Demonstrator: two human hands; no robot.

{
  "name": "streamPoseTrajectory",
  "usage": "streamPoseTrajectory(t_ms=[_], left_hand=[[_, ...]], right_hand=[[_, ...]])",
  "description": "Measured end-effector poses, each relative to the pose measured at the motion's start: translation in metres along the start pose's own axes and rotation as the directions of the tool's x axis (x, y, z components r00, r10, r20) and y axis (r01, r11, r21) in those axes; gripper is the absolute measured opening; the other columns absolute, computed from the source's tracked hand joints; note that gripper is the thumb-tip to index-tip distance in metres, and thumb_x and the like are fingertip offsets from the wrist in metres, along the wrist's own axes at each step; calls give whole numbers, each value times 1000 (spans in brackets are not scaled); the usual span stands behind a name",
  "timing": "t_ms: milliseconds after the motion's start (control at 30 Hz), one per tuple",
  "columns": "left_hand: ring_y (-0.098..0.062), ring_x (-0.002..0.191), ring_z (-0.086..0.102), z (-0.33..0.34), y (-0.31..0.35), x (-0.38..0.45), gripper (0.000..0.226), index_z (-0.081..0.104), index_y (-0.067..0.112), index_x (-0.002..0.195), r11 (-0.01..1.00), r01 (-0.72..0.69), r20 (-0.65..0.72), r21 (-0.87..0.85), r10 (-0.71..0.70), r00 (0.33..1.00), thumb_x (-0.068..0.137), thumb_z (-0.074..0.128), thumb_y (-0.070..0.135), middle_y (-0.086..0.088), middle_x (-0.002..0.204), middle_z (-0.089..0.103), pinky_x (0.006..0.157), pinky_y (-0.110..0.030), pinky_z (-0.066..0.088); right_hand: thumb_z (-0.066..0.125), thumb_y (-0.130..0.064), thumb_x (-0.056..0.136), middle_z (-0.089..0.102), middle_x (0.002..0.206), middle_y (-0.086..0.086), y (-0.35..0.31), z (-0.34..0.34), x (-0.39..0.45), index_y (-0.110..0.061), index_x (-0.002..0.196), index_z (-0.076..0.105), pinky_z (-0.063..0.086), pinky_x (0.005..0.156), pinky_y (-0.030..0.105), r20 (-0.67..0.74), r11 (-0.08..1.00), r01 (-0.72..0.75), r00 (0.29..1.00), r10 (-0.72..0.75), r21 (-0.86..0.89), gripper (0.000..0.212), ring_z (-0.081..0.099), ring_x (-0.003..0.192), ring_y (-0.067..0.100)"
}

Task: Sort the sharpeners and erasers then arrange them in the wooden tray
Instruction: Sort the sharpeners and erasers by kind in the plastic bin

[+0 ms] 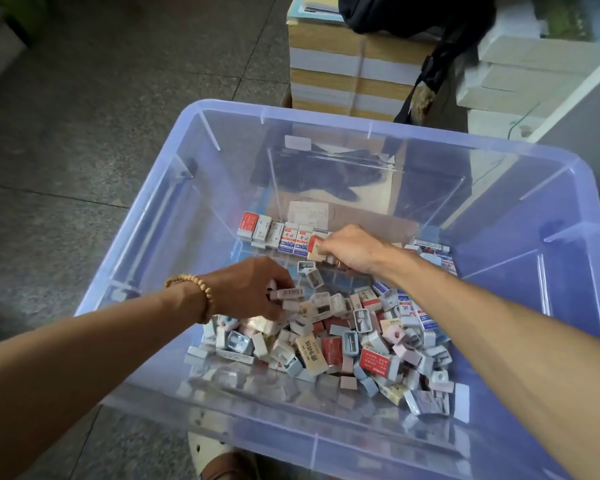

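Reading "考试" on boxed erasers

Floor: grey speckled stone tiles, dark seams between them.
Paper stack: wrapped reams piled high, just behind the plastic bin.
Black bag: slumped on top of the stack, a strap hanging down its side.
White boxes: stacked at the far right.

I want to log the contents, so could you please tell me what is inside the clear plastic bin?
Inside the clear plastic bin: a loose pile of erasers and sharpeners and a standing row of erasers. Both hands, left and right, cover some pieces, and the pile hides its lower layers.
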State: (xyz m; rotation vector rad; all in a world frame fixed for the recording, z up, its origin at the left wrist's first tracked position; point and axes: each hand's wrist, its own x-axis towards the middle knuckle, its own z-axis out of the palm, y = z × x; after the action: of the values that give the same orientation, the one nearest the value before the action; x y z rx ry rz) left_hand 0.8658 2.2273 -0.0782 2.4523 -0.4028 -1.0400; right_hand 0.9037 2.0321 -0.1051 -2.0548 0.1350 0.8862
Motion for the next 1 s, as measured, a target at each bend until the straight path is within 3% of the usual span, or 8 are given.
streamPoseTrajectory(t_ms=[100, 200, 333, 400, 567, 733, 833, 1000], left_hand=[[-8, 63, 56, -6, -3, -10, 9, 68, 20, 90, 1000, 25, -82, -9, -25, 996, 87, 73, 27, 11, 77, 64, 53, -13, 40], [-9, 55, 45, -11, -9, -19, 26, 55, 20, 68, 997, 77, -163, -16, -78, 983, 91, 66, 26, 11, 63, 53, 49, -15, 34], [-8, 55, 47, -15, -10, -22, 24, 59, 5, 76, 985, 142, -231, -95, -161, 960, 92, 64, 22, 9, 66, 58, 46, -12, 35], [-12, 61, 52, -18, -10, -20, 24, 62, 1, 80, 970, 172, -253, -171, -212, 944, 92, 64, 21, 0, 74, 65, 50, -14, 39], [-16, 71, 69, -17, -11, -16, 21, 67, 1, 87, 897, 236, -220, -373, -333, 917, 92, 65, 22, -2, 77, 71, 71, -30, 58], [1, 45, 55, -16, -8, -11, 20, 67, 3, 88, 855, 251, -190, -454, -368, 910, 94, 63, 22, 6, 61, 63, 43, -12, 41], [-4, 53, 59, -14, -2, -11, 15, 68, 5, 92, 819, 249, -157, -517, -376, 913, 95, 63, 19, -1, 70, 67, 49, -16, 46], [-18, 77, 64, -14, 6, -13, 16, 69, 4, 104, 670, 215, -43, -710, -347, 937, 95, 62, 16, -12, 89, 67, 79, -37, 57]], right_hand=[[67, -18, 95, 67, 95, 1, -4, 10, 4, -15, 105, 69, 49, 73, 28, -95, 997, 19, 995, -12, 74, 11, 61, 80, 14], [73, -17, 90, 72, 95, 2, -8, 27, 18, -15, 98, 71, 58, 79, 32, -200, 986, 0, 979, 33, 165, 9, 68, 83, 16], [72, -10, 89, 75, 89, 9, -20, 47, 46, -10, 89, 73, 62, 80, 37, -236, 957, -45, 965, 116, 285, 1, 74, 76, 20], [75, -9, 86, 76, 94, 11, -25, 53, 57, -12, 78, 67, 61, 82, 37, -247, 953, -75, 957, 151, 294, 12, 75, 81, 24], [69, -8, 92, 76, 97, 11, -32, 62, 69, -3, 91, 69, 63, 73, 37, -336, 977, -16, 938, 89, 212, 5, 76, 77, 24], [69, -18, 92, 74, 90, 2, -29, 54, 58, -13, 80, 72, 62, 72, 35, -369, 996, 40, 929, -8, 79, 14, 74, 74, 19], [62, -23, 98, 74, 89, 3, -24, 37, 31, -14, 89, 72, 54, 58, 26, -219, 971, 149, 970, -106, 188, 16, 69, 65, 14], [75, -10, 84, 75, 86, 15, -16, 22, -4, -4, 99, 67, 58, 70, 38, 207, 927, 11, 974, -95, 376, 18, 72, 71, 24]])
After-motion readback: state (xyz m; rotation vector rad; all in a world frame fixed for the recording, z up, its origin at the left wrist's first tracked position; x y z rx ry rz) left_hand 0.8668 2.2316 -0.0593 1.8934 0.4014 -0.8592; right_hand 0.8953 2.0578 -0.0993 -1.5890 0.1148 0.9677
